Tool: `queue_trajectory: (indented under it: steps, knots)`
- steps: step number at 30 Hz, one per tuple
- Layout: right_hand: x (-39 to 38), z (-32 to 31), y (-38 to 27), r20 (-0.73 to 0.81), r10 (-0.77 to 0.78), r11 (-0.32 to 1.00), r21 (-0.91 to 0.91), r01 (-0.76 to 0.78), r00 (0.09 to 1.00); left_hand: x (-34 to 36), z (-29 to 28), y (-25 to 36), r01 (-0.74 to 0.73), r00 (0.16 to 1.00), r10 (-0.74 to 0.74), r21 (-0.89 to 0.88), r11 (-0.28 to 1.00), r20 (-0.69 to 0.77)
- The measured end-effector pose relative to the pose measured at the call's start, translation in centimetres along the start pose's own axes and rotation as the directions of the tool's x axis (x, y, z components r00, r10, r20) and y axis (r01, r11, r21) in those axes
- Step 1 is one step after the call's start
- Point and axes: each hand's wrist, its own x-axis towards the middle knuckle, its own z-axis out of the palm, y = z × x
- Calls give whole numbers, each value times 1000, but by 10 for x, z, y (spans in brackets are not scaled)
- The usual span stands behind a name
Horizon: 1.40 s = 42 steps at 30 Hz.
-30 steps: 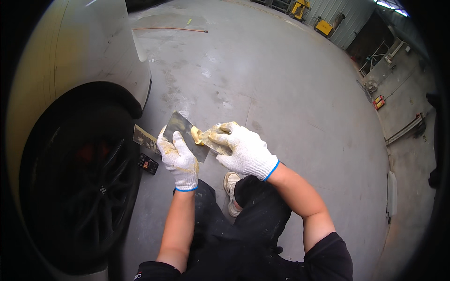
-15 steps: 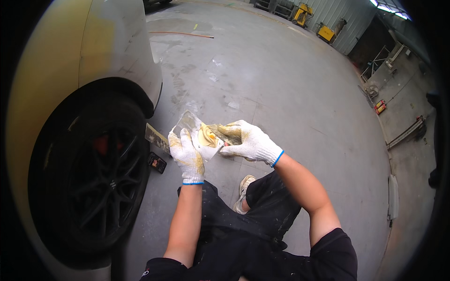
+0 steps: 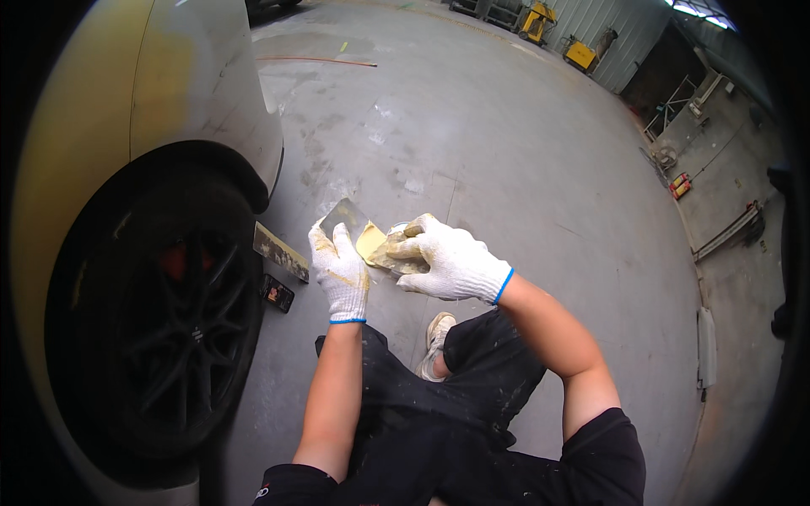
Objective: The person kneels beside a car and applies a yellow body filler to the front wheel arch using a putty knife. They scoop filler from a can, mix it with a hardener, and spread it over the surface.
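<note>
My left hand [image 3: 337, 274], in a stained white glove, grips a flat metal plate [image 3: 343, 218] with pale yellow paste [image 3: 369, 242] on it. My gloved right hand [image 3: 451, 261] grips a paste-smeared scraper [image 3: 391, 253] against the paste, its fingers curled over the blade. A small pale round item behind the scraper is mostly hidden. Left of my left hand, another long, stained blade [image 3: 278, 251] lies near the wheel, beside a phone-like black device [image 3: 278, 292].
A car body [image 3: 202, 80] with a yellowish patch and its black wheel [image 3: 181, 337] fill the left. An orange hose [image 3: 316, 61] lies on the grey floor [image 3: 540, 185]. Yellow machines [image 3: 580, 55] stand at the back wall; metal bars [image 3: 726, 230] are along the right wall.
The paste now looks a more even pale yellow, without the orange streak seen half a second ago. The scraper and my right hand have shifted over it; the plate is angled differently.
</note>
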Motion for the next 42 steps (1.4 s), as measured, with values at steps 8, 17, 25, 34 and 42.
queue_trajectory:
  steps: [8, 17, 25, 34, 42]
  knots:
    - [0, 44, 48, -110, 234, 806, 577, -130, 966, 12, -17, 9, 228, 950, -296, -433, 872, -96]
    - [21, 90, 28, -85, -193, -804, 585, -108, 977, 4, -14, 35, -106, 987, 61, -312, 944, -148]
    - [11, 41, 19, -321, 42, 475, 840, 263, 946, -9, -47, 5, 34, 999, -32, -239, 970, 10]
    - [11, 41, 9, -445, 49, 994, 109, 0, 894, 10, -38, 1, -88, 993, 91, 47, 995, -71]
    - [11, 15, -14, -284, 98, 994, 82, -78, 954, 10, -27, 9, -114, 991, 97, 191, 975, 95]
